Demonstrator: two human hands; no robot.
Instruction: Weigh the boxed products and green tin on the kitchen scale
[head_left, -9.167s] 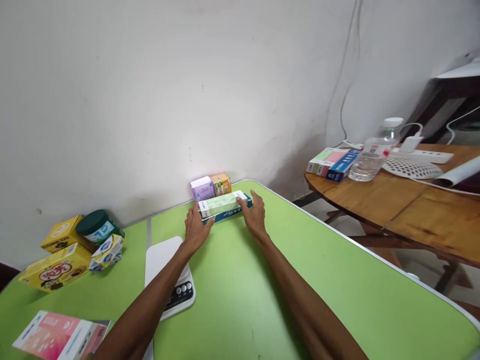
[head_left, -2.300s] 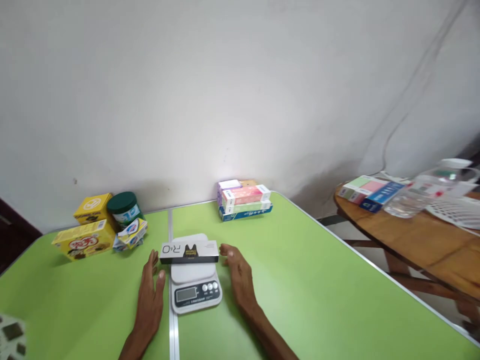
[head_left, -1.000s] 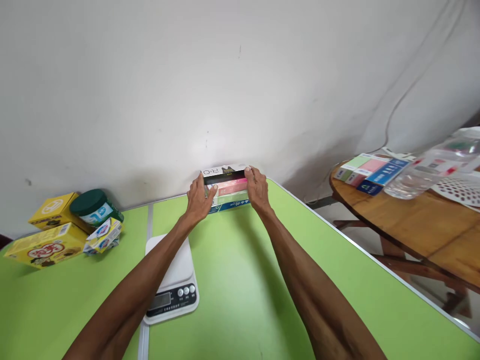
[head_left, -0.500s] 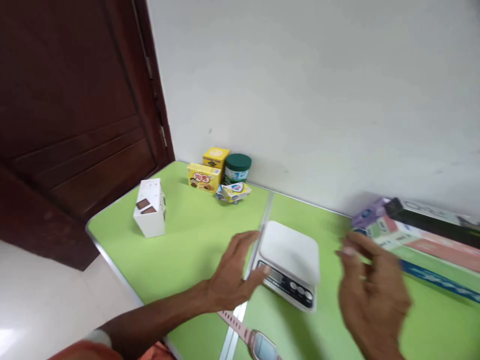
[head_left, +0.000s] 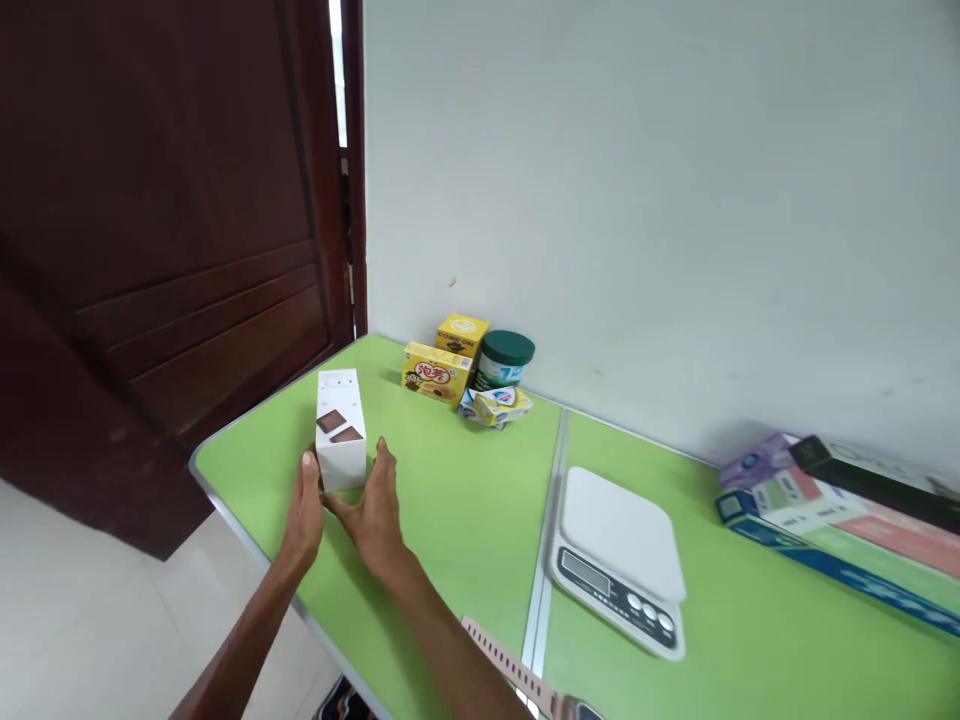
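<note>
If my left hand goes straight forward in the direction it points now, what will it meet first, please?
Most likely the white box: the left hand points toward its near left edge, with the fingertips right beside it. Whether they touch it, I cannot tell.

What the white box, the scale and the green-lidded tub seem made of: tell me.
White box: likely printed cardboard, matte, with crisp folded edges. Scale: probably moulded plastic, smooth, with rounded corners. Tub: likely plastic; its green lid looks smooth and moulded.
</note>
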